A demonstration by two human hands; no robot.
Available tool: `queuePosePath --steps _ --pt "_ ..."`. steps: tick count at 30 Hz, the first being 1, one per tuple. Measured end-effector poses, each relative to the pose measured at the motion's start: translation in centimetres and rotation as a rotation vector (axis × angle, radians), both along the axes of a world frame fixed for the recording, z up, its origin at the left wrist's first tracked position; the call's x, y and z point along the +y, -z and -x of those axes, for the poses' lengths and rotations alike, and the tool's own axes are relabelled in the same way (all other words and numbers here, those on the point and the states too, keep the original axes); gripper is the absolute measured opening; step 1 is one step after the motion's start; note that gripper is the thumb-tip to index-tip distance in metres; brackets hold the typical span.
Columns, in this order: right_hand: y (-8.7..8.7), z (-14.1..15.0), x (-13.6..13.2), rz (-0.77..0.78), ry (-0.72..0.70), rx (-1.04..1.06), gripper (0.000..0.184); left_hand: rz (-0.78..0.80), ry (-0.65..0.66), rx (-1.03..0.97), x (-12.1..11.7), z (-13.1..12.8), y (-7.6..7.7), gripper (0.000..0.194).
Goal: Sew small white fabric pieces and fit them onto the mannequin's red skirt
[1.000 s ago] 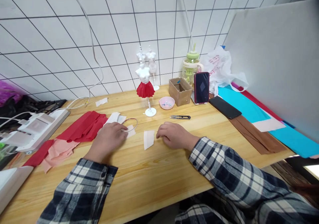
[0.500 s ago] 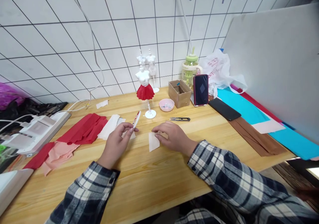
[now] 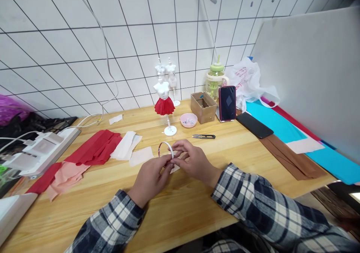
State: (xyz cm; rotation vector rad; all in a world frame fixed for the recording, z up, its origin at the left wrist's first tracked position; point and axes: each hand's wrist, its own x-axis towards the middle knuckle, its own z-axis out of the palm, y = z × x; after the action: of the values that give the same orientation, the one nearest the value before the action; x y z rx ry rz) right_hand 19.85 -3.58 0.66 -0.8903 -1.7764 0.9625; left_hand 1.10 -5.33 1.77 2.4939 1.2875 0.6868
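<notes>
A thin white roll of tape [image 3: 170,146] with a red-patterned inside stands upright between my two hands, low over the table. My left hand [image 3: 152,176] is closed on its lower edge, thumb and fingers together. At the roll's right side, my right hand [image 3: 194,161] pinches its edge between thumb and fingers. A small white fabric piece [image 3: 174,169] lies under the right fingertips, mostly covered by them. Another pale rectangle of fabric [image 3: 141,156] lies flat left of the roll, beside a stack of white fabric pieces [image 3: 125,146].
Behind the hands stands a white mini mannequin [image 3: 162,89] in a red skirt. Thread snips [image 3: 204,136], a pink bowl [image 3: 188,120] of beads, a cardboard box [image 3: 206,112] and a propped phone [image 3: 227,103] are to the right. Red fabric [image 3: 94,148] lies left, brown fabric [image 3: 292,157] right.
My left hand has moved right with the tape roll, bringing it to my right hand. The right fingers now touch the roll, and the pale rectangle on the left is uncovered.
</notes>
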Motion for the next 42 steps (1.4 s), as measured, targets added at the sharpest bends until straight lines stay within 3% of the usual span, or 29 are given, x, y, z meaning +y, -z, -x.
queuePosePath --steps 5,15,18,20,22,26,31,38,42 --pt "0.3 -0.3 0.4 -0.165 0.096 -0.123 0.026 -0.055 0.001 0.100 0.1 0.1 -0.1 0.015" --pt "0.0 -0.5 0.5 -0.075 -0.063 -0.128 0.011 0.037 0.003 0.177 -0.1 0.1 -0.3 0.019" --pt "0.1 -0.6 0.4 -0.056 -0.033 -0.118 0.012 0.044 -0.012 0.185 -0.1 0.1 -0.4 0.022" --pt "0.1 -0.6 0.4 -0.038 0.023 -0.098 0.022 0.024 -0.028 0.192 -0.2 0.1 -0.5 0.023" --pt "0.2 -0.6 0.4 -0.063 0.052 -0.095 0.030 -0.005 -0.039 0.205 -0.2 0.1 -0.5 0.023" --pt "0.0 -0.6 0.5 -0.141 0.037 -0.150 0.013 -0.042 -0.047 0.215 -0.2 0.0 -0.6 0.021" --pt "-0.3 -0.7 0.4 -0.154 -0.037 -0.172 0.010 -0.032 -0.039 0.202 -0.2 0.0 -0.7 0.025" --pt "-0.1 -0.5 0.3 -0.211 -0.100 -0.199 0.006 0.060 -0.057 0.097 -0.1 0.1 -0.7 0.028" --pt "-0.2 -0.4 -0.1 -0.327 -0.116 -0.185 0.009 0.277 0.042 -0.154 -0.1 0.1 -1.2 0.032"
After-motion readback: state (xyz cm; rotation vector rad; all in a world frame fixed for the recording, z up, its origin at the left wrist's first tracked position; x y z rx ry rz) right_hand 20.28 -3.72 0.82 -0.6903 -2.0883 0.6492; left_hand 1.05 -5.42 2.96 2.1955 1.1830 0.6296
